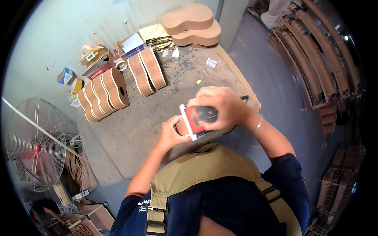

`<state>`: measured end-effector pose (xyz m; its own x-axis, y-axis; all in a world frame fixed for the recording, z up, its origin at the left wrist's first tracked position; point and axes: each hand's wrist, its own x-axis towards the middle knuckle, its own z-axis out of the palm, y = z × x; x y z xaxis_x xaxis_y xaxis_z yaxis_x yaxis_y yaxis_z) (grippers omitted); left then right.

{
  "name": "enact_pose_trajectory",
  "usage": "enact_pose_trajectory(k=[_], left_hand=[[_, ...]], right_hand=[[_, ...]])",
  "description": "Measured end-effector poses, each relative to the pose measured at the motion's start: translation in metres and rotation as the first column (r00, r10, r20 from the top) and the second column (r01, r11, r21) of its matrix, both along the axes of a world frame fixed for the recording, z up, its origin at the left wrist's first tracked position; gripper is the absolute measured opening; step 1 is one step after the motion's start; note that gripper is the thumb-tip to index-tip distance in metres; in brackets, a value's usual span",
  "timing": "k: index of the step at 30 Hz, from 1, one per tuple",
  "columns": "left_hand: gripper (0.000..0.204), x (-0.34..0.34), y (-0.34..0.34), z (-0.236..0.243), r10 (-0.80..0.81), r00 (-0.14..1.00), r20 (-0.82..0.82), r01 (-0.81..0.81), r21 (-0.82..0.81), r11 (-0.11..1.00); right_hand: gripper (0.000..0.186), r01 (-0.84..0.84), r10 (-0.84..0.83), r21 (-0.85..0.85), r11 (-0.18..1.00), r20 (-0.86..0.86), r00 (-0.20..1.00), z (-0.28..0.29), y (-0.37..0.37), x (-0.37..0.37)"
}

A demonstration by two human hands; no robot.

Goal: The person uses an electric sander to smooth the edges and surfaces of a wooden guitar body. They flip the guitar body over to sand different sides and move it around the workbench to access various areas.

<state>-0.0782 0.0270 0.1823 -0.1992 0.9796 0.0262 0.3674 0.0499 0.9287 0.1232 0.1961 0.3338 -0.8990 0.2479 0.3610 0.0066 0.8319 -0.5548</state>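
Near the front edge of the worktable (114,149), my right hand (226,104) is wrapped round a red and black electric sander (195,120). The tool has a pale flat strip along its left side and looks slightly blurred. My left hand (170,134) grips the end of a brown wooden instrument body (181,128), its thumb and fingers on opposite sides. The sander lies against this body and hides most of it.
Upright ukulele-like bodies with cream edging (103,94) stand at the left, with another pair (146,72) beside them. Larger guitar bodies (193,19) are stacked at the back. Boxes (96,67) line the wall. A fan (37,147) stands left; loaded racks (311,59) stand right.
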Motion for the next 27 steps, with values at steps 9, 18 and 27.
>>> enact_pose_trajectory(k=[9,18,27], left_hand=[[0.080,-0.050,-0.030,-0.026,0.056,0.989,0.138,-0.057,0.000,0.998],[0.081,-0.053,-0.023,-0.009,-0.009,0.999,-0.038,0.005,-0.093,0.996],[0.081,-0.096,-0.073,-0.040,0.096,0.961,0.260,-0.068,-0.115,0.991]], right_hand=[[0.048,0.131,-0.138,-0.187,0.974,-0.023,0.990,-0.036,0.021,0.035],[0.048,0.004,-0.007,-0.087,0.996,-0.040,0.999,-0.014,-0.007,-0.024],[0.051,0.194,-0.262,-0.320,0.927,-0.184,0.947,-0.096,-0.021,0.039]])
